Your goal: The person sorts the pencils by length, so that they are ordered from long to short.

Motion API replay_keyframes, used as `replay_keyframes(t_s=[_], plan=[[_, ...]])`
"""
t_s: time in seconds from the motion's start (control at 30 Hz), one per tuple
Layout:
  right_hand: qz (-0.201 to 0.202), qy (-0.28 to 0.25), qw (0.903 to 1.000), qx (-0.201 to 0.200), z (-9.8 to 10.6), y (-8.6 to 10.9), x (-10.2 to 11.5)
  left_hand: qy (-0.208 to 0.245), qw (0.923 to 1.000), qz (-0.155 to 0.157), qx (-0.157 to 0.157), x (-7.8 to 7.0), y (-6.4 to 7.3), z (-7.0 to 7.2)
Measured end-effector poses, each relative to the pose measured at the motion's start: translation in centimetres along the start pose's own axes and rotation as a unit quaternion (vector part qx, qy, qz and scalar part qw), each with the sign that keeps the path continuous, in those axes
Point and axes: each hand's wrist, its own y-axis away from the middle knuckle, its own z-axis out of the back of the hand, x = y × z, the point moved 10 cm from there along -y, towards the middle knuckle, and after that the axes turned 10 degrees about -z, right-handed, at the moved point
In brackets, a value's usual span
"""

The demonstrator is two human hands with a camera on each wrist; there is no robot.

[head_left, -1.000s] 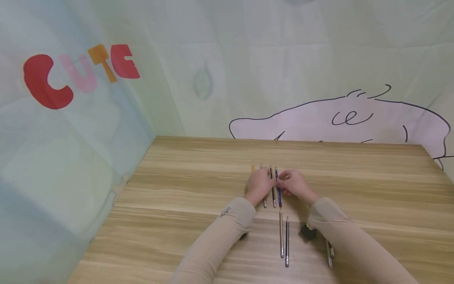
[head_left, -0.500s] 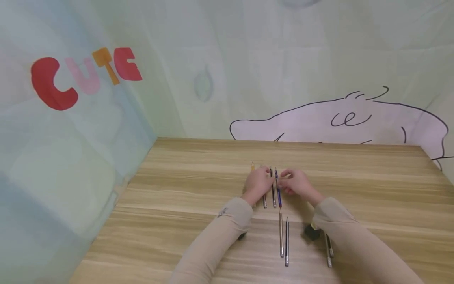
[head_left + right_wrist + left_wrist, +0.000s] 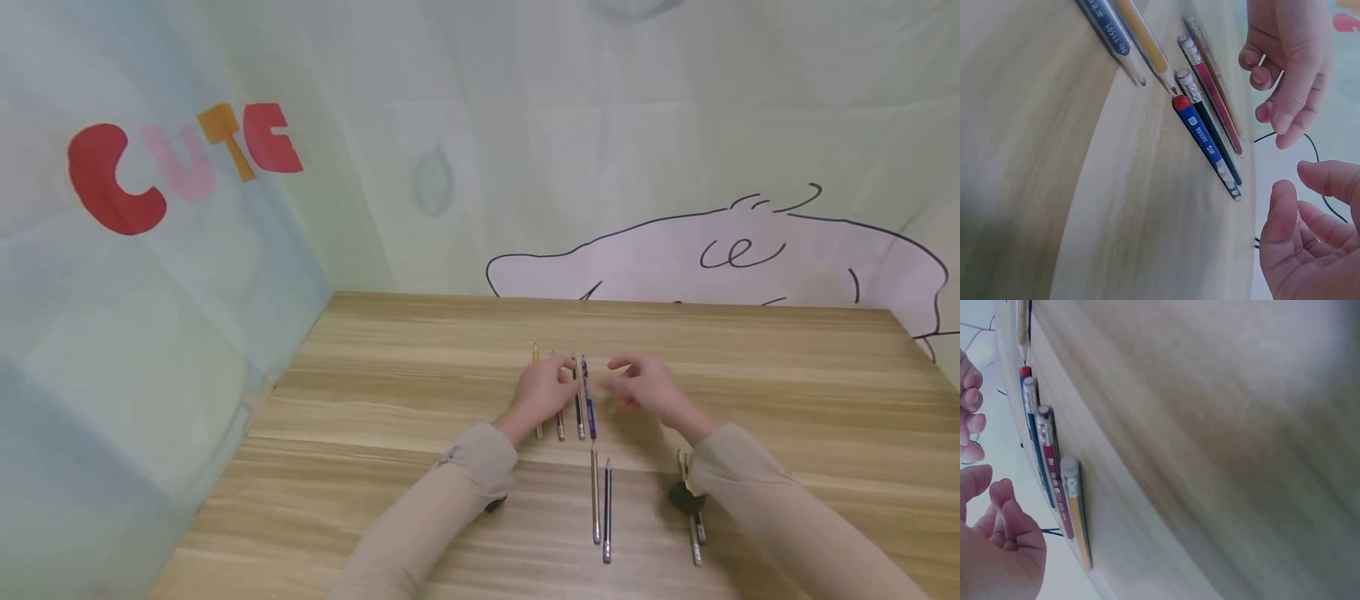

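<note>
My left hand hovers over a row of pencils with its fingers loosely bent and nothing between them. To the right of the row is my right hand, apart from the pencils, its thumb and fingers spread and holding nothing. The row lies side by side on the table: a yellow pencil, a red one, a dark one and, nearest the right hand, a blue one with a red end. In the head view the left hand partly covers the red pencil.
Closer to the body lie a tan pencil and a black pencil. Further pencils lie by the right sleeve, partly behind a dark block at the wrist. A printed cloth wall borders the wooden table.
My right hand has drawn away from the blue pencil to the right, and its fingers have spread. The left hand has shifted slightly left; the pencils stay in place.
</note>
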Motion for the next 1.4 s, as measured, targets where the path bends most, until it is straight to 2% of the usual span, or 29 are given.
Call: replay_keyframes(t_s=[0.23,0.4,0.5,0.7,0.97,1.2,1.4], plan=[[0.011,-0.009,0.9998,0.015,1.1,1.9,0.0,0.018,0.9995,-0.011,0.023,-1.0,1.2,-0.4],[0.021,-0.001,0.9997,0.012,2.2,3.0,-0.4,0.017,0.9988,-0.023,0.04,-1.5,1.9,-0.8],[0.023,0.003,0.9997,0.008,2.9,3.7,-0.9,0.023,0.9982,-0.03,0.046,-1.7,2.3,-1.1],[0.02,-0.008,0.9997,0.008,4.0,5.2,-2.1,0.037,0.9971,-0.025,0.061,-1.9,3.1,-1.7],[0.014,-0.018,0.9997,0.012,5.0,6.7,-4.0,0.033,0.9964,-0.031,0.072,-2.3,4.2,-1.9],[0.005,-0.022,0.9996,0.02,5.3,7.8,-5.3,0.035,0.9959,-0.031,0.077,-2.4,4.9,-2.3],[-0.009,-0.029,0.9986,0.043,4.3,8.6,-6.5,0.033,0.9952,-0.048,0.079,-2.7,5.6,-2.3]])
